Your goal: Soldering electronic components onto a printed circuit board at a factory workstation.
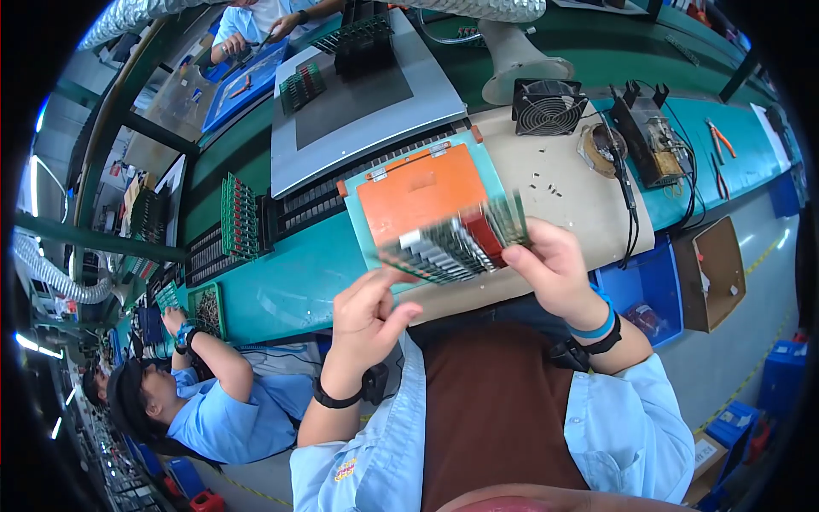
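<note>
A green circuit board [444, 247] with rows of silver and dark red parts is held tilted over the orange plate [418, 192] of a hinged fixture. It is blurred by motion. My right hand [550, 264] grips its right end, thumb in front and fingers behind. At its left end, my left hand [367, 316] has thumb and index finger spread apart. The index fingertip reaches the board's lower left edge; I cannot tell whether it touches. The fixture's pale green base [490, 171] lies on the bench, partly hidden by the board.
Right of the fixture, small loose parts [546, 183] lie on a beige mat [512, 154], with a black fan [548, 107] and a soldering unit [647, 136] behind. Pliers [721, 141] lie further right. More boards [240, 218] stand left. A co-worker [222, 401] sits at left; another person's hands [256, 38] show beyond.
</note>
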Tool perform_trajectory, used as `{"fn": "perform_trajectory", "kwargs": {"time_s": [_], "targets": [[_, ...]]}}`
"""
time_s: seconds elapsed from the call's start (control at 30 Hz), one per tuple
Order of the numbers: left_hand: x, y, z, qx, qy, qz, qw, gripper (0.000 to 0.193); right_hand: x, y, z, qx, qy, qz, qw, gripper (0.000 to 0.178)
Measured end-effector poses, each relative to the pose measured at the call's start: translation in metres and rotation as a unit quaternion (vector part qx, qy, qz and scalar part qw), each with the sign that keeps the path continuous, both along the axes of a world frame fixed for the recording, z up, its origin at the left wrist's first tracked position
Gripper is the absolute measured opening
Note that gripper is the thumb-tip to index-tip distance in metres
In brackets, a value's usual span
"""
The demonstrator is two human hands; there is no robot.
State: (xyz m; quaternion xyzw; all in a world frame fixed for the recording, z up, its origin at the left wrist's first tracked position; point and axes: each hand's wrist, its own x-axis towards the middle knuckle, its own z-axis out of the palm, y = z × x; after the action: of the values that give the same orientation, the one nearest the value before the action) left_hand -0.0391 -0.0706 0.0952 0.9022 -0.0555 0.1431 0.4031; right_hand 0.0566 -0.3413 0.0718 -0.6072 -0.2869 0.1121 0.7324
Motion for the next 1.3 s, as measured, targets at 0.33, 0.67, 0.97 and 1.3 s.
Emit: {"fn": "perform_trajectory", "kwargs": {"time_s": [0.33,0.67,0.97,1.3], "targets": [[0.055,0.021,0.01,-0.283,0.032,0.04,0.958,0.008,0.022,0.014,-0.024,0.043,0.102,-0.006,0.994,0.043],[0.164,0.098,0.056,-0.09,0.008,0.16,0.983,0.016,0.026,-0.004,-0.076,-0.01,0.141,-0.017,0.99,0.044],[0.294,0.177,0.034,0.075,-0.056,0.343,0.935,0.034,0.03,-0.02,-0.077,-0.018,0.172,0.033,0.984,0.039],[0.427,0.316,-0.051,0.098,-0.068,0.389,0.913,0.039,0.031,-0.026,-0.079,-0.028,0.151,0.036,0.987,0.034]]}}
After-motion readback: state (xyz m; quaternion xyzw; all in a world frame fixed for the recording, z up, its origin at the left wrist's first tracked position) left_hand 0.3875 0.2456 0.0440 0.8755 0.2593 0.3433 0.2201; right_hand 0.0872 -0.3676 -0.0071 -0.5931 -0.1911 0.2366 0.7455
